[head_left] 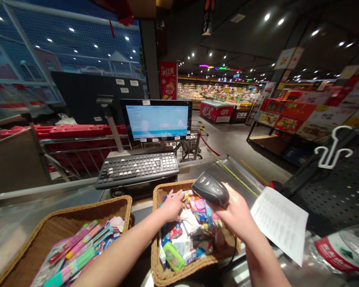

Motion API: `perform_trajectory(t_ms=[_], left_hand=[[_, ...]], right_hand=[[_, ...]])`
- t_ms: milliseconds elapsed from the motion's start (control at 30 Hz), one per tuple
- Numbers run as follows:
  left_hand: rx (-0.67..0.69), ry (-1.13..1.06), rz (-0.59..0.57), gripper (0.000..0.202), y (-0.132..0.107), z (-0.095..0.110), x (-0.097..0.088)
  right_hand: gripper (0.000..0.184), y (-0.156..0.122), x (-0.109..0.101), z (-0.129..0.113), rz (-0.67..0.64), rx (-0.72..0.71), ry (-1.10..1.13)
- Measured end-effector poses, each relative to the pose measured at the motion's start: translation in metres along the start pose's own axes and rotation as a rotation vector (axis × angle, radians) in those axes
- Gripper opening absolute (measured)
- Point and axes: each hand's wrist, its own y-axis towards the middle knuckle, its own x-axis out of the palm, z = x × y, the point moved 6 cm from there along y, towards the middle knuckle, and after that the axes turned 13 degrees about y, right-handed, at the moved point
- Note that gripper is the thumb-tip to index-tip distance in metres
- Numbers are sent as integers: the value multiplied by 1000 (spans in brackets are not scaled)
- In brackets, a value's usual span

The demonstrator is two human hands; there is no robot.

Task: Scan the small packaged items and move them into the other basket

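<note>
Right hand [235, 213]: grip closed around black scanner [212, 189], over right wicker basket [154, 243], likely for quick use above the goods | Left hand [172, 206]: in that basket among small packets [182, 243]; cannot tell if grip holds any | Second basket [60, 225]: alongside, left, probably for easy reach

Black scanner [211, 189] — tilted, above filled basket [194, 270]

A supermarket, seen from its checkout: a screen [158, 119] and keyboard [139, 166] stand near the far edge of the table [194, 170], and a handheld scanner [211, 188] is over a wicker basket [194, 269] of packaged goods [191, 223]. Beyond are a shopping cart [201, 134], red chest freezer [217, 111], stacked boxes [299, 109] and lit displays [215, 94].
</note>
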Motion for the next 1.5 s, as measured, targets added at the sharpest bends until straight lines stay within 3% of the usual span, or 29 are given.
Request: perform_trajectory(t_ms=[167,367,500,933,1100,1500], left_hand=[[-29,2,127,41,-18,-10,-22],[-109,74,412,21,-59,-30,-74],[-219,152,539,20,-86,-47,-108],[-443,316,760,22,-165,-84,-177],[-490,365,831,19,-189,-98,-188],[-597,402,821,18,-245,-134,-176]], right_hand=[[29,-2,0,3,24,-2,-30],[36,0,7,1,9,-9,-10],[44,3,18,-7,-16,-25,-13],[43,16,47,-46,49,-146,-9],[39,23,67,-65,34,-181,-13],[37,28,118,-103,-136,-164,29]])
